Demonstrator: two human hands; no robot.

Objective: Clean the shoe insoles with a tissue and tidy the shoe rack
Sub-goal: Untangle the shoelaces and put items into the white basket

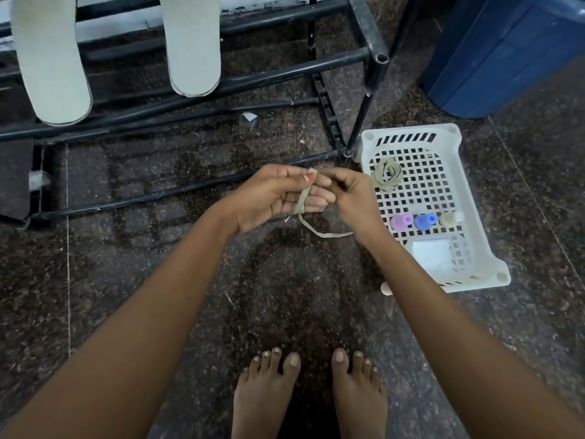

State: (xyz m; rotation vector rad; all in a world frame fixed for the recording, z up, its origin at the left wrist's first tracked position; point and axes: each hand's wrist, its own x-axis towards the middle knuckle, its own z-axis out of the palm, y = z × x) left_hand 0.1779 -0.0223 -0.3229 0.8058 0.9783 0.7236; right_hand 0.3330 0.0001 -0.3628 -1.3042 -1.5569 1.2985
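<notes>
You hold a thin flat lace point(303, 199) in both hands, right in the middle of your view. Your left hand point(269, 198) has the lace looped round its fingers, and your thumb pins it at the top. Your right hand point(351, 198) is curled and seems to pinch the lace just beside that thumb. The loose end hangs down under your hands and bends toward 4 o'clock.

I think this is the tidy-up step: rolling the lace into a small ring. A rolled lace point(386, 177) already lies in the white basket point(408, 132) at 3 o'clock from your hands. That basket also holds three little bottles, purple point(401, 222), blue point(424, 220) and cream point(451, 218), and a white tissue point(432, 255) at its near end.

The two pale insoles point(50, 58) point(193, 42) lie across the bars of the black shoe rack point(253, 77), up at 10 and 11 o'clock, well apart from your hands. I cannot tell if they are clean.

Next, you likely need to wrap the loose end round your fingers. Keep the loops flat and snug. Then slide the ring off gently so it does not fall open, and put it in the basket beside the other one.

A blue bin point(506, 52) stands at 1 o'clock. Your bare feet point(266, 394) are at 6 o'clock on the dark floor point(158, 280).
</notes>
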